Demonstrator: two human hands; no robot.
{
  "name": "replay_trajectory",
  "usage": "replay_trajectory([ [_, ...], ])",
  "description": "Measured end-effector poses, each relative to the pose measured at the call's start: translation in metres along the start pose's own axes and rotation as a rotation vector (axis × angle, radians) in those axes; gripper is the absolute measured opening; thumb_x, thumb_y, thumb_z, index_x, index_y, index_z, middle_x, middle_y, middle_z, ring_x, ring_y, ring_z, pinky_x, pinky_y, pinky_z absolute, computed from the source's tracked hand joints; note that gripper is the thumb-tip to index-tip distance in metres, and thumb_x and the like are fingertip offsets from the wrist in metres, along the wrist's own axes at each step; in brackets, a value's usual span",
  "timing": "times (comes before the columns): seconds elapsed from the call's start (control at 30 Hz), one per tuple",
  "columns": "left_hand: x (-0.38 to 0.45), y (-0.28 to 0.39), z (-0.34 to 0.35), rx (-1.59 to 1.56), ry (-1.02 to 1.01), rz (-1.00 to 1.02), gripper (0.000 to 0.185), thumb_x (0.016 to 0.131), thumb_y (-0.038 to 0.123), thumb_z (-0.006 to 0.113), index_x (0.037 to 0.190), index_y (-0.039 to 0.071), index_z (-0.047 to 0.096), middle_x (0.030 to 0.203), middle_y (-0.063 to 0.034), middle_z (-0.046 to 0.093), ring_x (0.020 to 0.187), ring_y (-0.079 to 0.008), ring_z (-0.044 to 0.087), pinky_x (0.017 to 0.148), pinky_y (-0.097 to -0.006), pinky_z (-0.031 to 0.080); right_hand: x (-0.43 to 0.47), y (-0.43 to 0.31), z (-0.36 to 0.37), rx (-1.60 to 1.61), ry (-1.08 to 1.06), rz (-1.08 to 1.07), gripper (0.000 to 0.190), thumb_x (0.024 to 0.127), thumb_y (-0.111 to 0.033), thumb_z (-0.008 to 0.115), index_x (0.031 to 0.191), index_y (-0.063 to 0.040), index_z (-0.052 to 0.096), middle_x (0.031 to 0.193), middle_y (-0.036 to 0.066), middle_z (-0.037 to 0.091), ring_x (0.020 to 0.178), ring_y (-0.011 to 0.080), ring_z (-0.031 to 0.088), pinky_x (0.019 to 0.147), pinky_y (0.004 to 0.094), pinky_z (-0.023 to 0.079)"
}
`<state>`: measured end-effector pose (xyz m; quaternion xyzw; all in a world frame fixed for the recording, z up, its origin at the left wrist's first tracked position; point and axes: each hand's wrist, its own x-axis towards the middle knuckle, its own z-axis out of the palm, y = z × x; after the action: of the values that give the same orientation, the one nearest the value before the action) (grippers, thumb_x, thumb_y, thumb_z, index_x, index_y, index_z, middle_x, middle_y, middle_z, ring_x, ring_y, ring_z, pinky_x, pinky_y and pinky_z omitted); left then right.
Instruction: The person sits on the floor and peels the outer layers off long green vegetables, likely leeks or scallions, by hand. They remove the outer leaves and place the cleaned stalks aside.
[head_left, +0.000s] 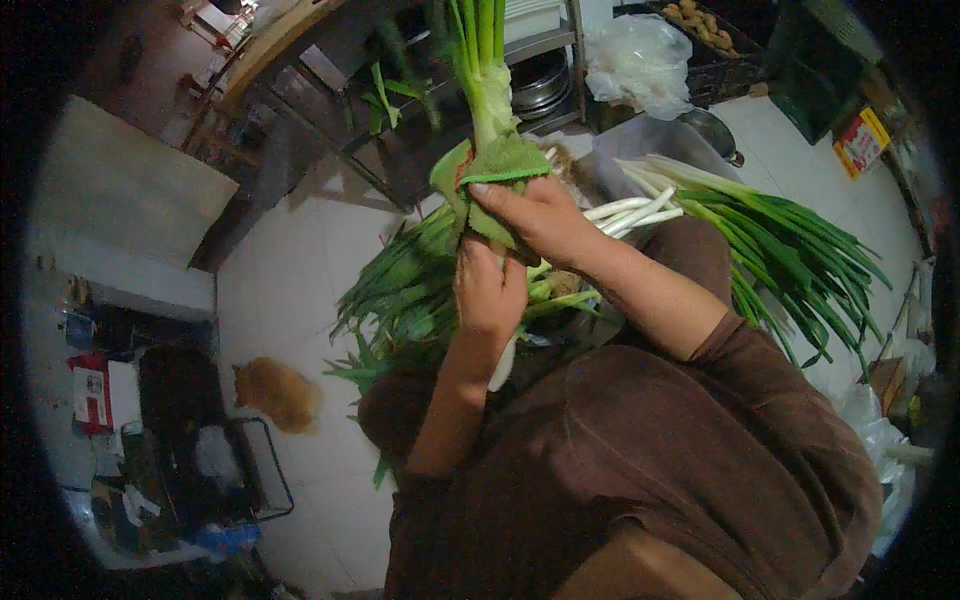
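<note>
Upright before me stands a large green onion (491, 105), its leaves running out at the top edge. My right hand (551, 217) grips a green cloth (502, 161) wrapped around the onion's stalk. Just below, my left hand (489, 289) is closed around the lower, pale part of the same stalk, whose end shows beneath the hand. Behind my hands lies a heap of leafy green onions (405, 285). White stalks (634, 211) point out to the right of my right wrist. Farther right, long green onions (780, 232) lie with their white ends on a translucent plastic bin (645, 139).
An orange cat (277, 394) is on the tiled floor at left, near a black chair (184, 420). A metal rack (544, 45) with pans stands at the top, beside a clear plastic bag (637, 64). A yellow and red box (861, 142) is at upper right.
</note>
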<state>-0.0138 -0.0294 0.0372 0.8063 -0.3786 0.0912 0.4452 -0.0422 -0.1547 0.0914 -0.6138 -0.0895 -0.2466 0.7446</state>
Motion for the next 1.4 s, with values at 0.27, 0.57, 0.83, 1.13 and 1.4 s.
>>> replay_trajectory([
  [0.27, 0.038, 0.009, -0.056, -0.383, 0.162, -0.123, 0.02, 0.087, 0.013, 0.058, 0.102, -0.001, 0.059, 0.098, -0.0075, 0.062, 0.088, -0.0147, 0.057, 0.08, -0.0288, 0.044, 0.006, 0.004, -0.009, -0.107, 0.094, 0.047, 0.023, 0.089, -0.021, 0.055, 0.104, -0.004, 0.056, 0.09, 0.001, 0.06, 0.084, 0.0104, 0.054, 0.076, 0.0279, 0.045],
  [0.57, 0.087, 0.034, -0.106, -1.304, -0.25, 0.004, 0.026, 0.09, 0.03, 0.054, 0.081, 0.006, 0.049, 0.058, -0.0054, 0.046, 0.06, -0.02, 0.051, 0.061, -0.0309, 0.046, -0.01, 0.013, 0.054, -0.032, -0.294, -0.003, 0.024, 0.082, -0.017, 0.065, 0.101, -0.005, 0.059, 0.093, 0.001, 0.06, 0.087, 0.0095, 0.053, 0.079, 0.0273, 0.045],
  [0.83, 0.095, 0.054, -0.179, -1.023, 0.067, 0.052, 0.033, 0.092, 0.036, 0.048, 0.073, 0.01, 0.044, 0.055, -0.003, 0.038, 0.056, -0.0177, 0.041, 0.055, -0.0309, 0.037, -0.047, 0.067, 0.047, -0.511, -0.393, -0.239, 0.028, 0.082, -0.023, 0.063, 0.104, -0.008, 0.057, 0.093, 0.015, 0.061, 0.083, 0.0327, 0.06, 0.071, 0.0398, 0.048],
  [1.13, 0.114, 0.014, -0.225, -1.102, 0.351, -0.017, 0.034, 0.093, 0.037, 0.047, 0.072, 0.011, 0.044, 0.056, -0.0009, 0.033, 0.058, -0.0149, 0.033, 0.058, -0.0278, 0.028, -0.107, 0.103, -0.025, -0.505, -0.339, 0.088, 0.023, 0.08, -0.015, 0.064, 0.099, -0.005, 0.057, 0.088, 0.012, 0.06, 0.08, 0.0266, 0.059, 0.073, 0.0363, 0.047],
  [1.4, 0.104, -0.012, -0.234, -1.459, 0.04, 0.039, 0.042, 0.086, 0.045, 0.056, 0.089, 0.004, 0.052, 0.068, -0.0039, 0.047, 0.068, -0.0183, 0.045, 0.065, -0.0299, 0.039, -0.101, 0.085, -0.044, -0.339, -0.354, 0.467, 0.03, 0.09, -0.033, 0.052, 0.094, -0.003, 0.058, 0.086, 0.007, 0.06, 0.079, 0.0152, 0.053, 0.072, 0.0332, 0.045],
])
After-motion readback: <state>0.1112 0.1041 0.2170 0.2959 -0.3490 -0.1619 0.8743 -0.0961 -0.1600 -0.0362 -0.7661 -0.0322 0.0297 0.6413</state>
